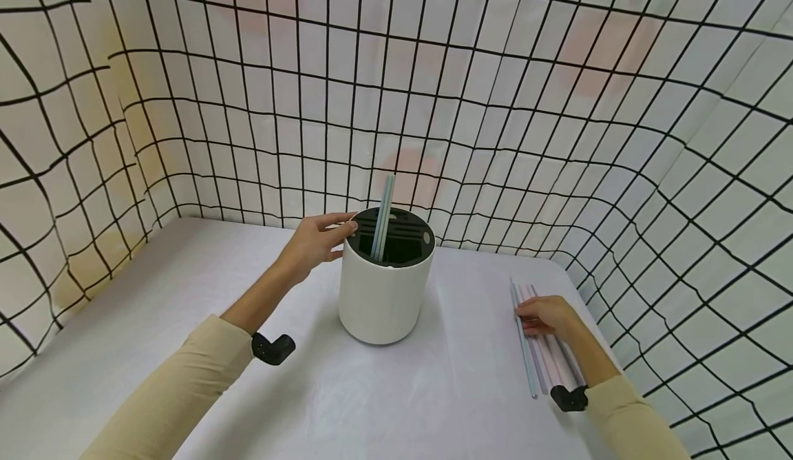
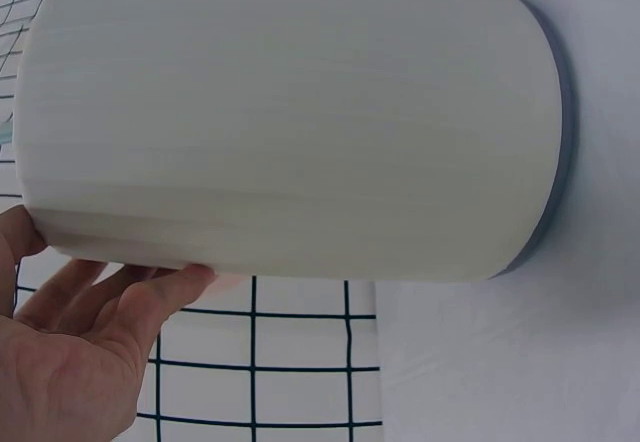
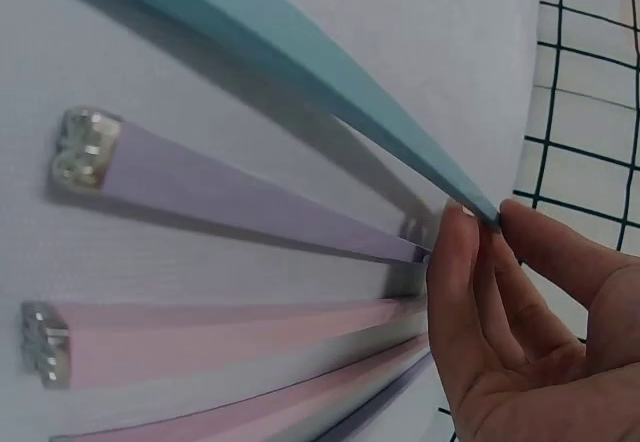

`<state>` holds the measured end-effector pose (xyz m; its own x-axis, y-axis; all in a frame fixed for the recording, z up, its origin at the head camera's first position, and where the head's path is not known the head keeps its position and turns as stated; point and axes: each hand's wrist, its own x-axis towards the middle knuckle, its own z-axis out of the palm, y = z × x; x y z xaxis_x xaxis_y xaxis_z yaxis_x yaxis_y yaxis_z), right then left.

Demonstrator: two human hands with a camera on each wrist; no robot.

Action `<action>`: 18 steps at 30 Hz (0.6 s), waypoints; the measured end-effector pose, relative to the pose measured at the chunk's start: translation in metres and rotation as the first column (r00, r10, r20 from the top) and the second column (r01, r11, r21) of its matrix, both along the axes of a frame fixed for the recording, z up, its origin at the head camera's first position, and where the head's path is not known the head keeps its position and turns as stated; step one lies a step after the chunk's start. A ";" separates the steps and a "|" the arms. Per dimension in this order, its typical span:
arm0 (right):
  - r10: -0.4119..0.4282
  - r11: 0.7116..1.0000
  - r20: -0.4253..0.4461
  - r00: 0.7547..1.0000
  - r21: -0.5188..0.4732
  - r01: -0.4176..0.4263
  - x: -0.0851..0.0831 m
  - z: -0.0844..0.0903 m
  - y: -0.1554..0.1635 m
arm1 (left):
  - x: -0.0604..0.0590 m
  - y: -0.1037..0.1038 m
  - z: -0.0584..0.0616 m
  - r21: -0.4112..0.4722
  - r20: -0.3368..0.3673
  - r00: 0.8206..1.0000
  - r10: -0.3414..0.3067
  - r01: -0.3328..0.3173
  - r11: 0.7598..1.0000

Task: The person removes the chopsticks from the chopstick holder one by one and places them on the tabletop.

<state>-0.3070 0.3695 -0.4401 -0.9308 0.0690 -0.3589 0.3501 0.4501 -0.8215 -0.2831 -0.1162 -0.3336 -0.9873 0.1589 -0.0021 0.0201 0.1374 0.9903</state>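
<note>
Lower right of the head view: right hand [image 1: 548, 317] lying on a row of chopsticks [image 1: 545, 350], fingertips pinching the far tip of the teal chopstick [image 3: 300, 67]. Seen clearly in the right wrist view, with thumb and fingers closed narrowly round that tip, lilac and pink sticks flat on the white table [image 1: 446, 391] just beside. Beige sleeves and black wrist mounts at the lower frame edge on both sides.

Centre of the frame: white cylindrical holder [image 1: 384, 288] standing upright on the table, black slotted insert on top, two pale sticks [image 1: 382, 217] upright in it.

Just left of the rim: left hand [image 1: 314, 242], fingers straight and relaxed, touching the holder's upper edge, not wrapped round it.

Behind, filling the upper frame: white cloth with black grid [image 1: 495, 102].
</note>
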 end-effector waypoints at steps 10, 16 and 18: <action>-0.012 0.999 -0.047 0.999 0.043 0.014 -0.002 -0.006 -0.006 | 0.000 -0.001 -0.001 0.002 -0.005 1.000 0.001 -0.001 1.000; -0.010 0.997 -0.079 0.997 0.074 0.016 -0.002 -0.005 -0.008 | 0.000 -0.001 -0.002 0.002 -0.006 1.000 0.002 -0.002 1.000; -0.015 0.996 -0.088 0.996 0.089 0.023 -0.002 -0.006 -0.007 | 0.000 -0.001 -0.002 0.003 -0.007 1.000 0.001 -0.001 1.000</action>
